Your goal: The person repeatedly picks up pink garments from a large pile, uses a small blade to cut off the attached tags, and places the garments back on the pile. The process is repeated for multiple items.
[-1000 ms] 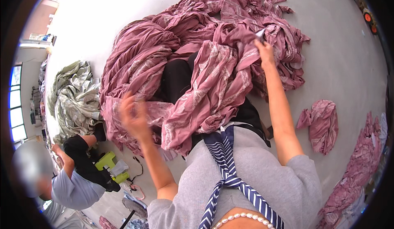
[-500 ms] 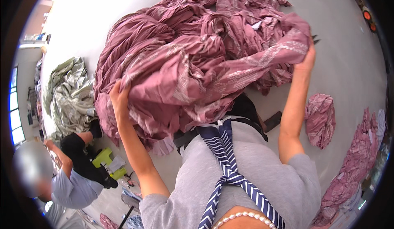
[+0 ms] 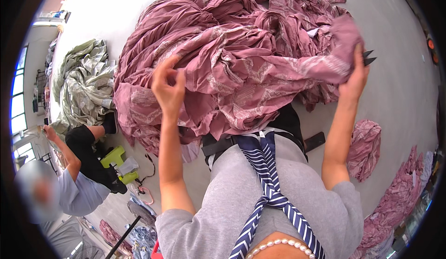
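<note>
A large heap of dusty-pink fabric [image 3: 204, 41] with white lacy print bands lies in front of me and over my lap. My left hand [image 3: 168, 89] is above its left part, thumb and fingers curved but apart, with no cloth visibly gripped. At the heap's right side, my right hand [image 3: 355, 75] is closed on a raised, motion-blurred end of the pink cloth. Two dark pointed blades, apparently of small scissors [image 3: 369, 58], stick out beyond that hand; their handles are hidden in it.
On the left a person [image 3: 83, 180] sits by a pale green fabric heap [image 3: 86, 87] and a lime-green plastic stool [image 3: 114, 159]. A dark flat object [image 3: 315, 141] lies by my right hip. Further right are a pink bundle [image 3: 365, 150] and a long pink pile [image 3: 392, 201].
My left hand has let go of the cloth and moved up and right. The right hand still holds its end, slightly lower and further right. More of the blades shows now.
</note>
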Demonstrator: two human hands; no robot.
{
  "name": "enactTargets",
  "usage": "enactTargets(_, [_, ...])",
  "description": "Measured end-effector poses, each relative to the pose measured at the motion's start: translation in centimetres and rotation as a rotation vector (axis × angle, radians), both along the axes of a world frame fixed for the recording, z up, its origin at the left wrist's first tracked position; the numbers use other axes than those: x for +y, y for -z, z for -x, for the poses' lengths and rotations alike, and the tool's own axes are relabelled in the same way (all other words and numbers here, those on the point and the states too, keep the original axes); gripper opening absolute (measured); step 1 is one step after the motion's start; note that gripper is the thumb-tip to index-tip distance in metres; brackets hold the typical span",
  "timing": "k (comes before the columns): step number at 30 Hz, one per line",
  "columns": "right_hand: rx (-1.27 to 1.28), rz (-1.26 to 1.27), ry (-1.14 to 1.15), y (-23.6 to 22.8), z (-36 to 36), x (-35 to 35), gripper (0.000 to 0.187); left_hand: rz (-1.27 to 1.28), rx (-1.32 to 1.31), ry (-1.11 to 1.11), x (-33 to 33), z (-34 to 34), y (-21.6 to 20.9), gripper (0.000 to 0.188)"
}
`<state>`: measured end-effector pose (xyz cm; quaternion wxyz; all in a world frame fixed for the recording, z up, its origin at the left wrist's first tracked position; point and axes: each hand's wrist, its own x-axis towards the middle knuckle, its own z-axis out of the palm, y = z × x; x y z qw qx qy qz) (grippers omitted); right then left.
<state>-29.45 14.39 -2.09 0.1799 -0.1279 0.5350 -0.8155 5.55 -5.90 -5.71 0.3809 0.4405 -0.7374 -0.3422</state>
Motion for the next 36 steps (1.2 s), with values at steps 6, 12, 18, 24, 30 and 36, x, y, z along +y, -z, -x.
enactTargets(6, [0.913,-0.474,-0.672,2.8,-11.9,-2.2,0.016,-1.419,0.867,0.433,4.4,3.6,3.7,0.072])
enactTargets(12, [1.001,-0.546,-0.931,7.7,-14.5,0.2,0.028,-1.344,0.840,0.107,5.1,3.8,6.4,0.042])
enactTargets(18, [1.000,-0.539,-0.933,7.4,-14.2,0.2,0.024,-1.120,0.723,0.105,4.8,3.7,5.6,0.034])
enactTargets(24, [0.554,-0.516,-0.704,3.2,-13.7,-2.7,0.022,-0.566,0.450,0.151,5.5,6.2,3.3,0.039])
enactTargets(30, [0.350,-0.383,-0.538,3.7,-13.8,-5.2,0.018,-0.086,0.194,0.330,9.2,7.8,1.7,0.036])
enactTargets(36, [0.198,-0.315,-0.639,4.1,-12.8,-4.1,0.024,-0.343,0.200,0.304,9.5,7.9,0.6,0.040])
